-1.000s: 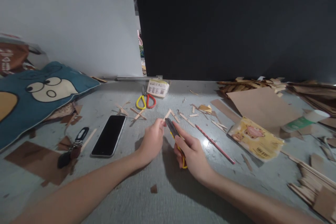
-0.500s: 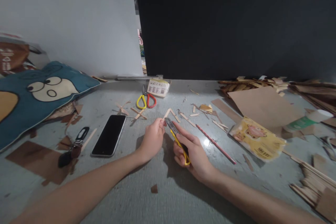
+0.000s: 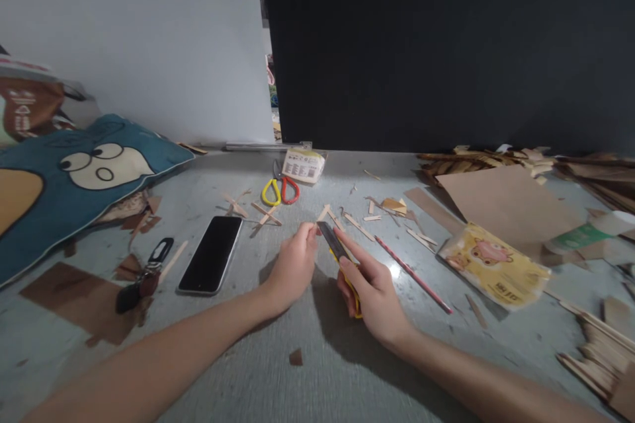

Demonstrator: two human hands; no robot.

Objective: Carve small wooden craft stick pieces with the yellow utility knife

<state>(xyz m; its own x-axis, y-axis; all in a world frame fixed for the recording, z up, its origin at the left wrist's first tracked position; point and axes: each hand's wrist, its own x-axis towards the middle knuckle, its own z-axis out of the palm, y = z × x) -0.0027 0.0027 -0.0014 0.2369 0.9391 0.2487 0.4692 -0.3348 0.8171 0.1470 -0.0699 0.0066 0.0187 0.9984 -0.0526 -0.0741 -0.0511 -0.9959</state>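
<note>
My left hand point(image 3: 294, 263) is closed, its thumb and fingertips pinched at the near end of a thin wooden craft stick point(image 3: 323, 213). Wrapped in my right hand point(image 3: 370, 287) is a yellow utility knife point(image 3: 333, 241), its dark metal front end pointing away and left, close to the left fingertips and the stick. The contact between blade and wood is too small to make out. Just beyond, another craft stick point(image 3: 336, 218) slants down to the right, forming a peak with the first.
Scissors point(image 3: 280, 191) and a small packet point(image 3: 303, 166) lie behind my hands. Left are a phone point(image 3: 211, 255), keys point(image 3: 145, 276) and a blue cushion point(image 3: 99, 178). Right are a red pencil point(image 3: 414, 274), a yellow tissue pack point(image 3: 493, 263), cardboard point(image 3: 506, 201) and stick scraps.
The whole view has shifted slightly, so things sit a little further right. The knife has rolled in my right hand, showing a darker face and less yellow. Both hands stay close together.
</note>
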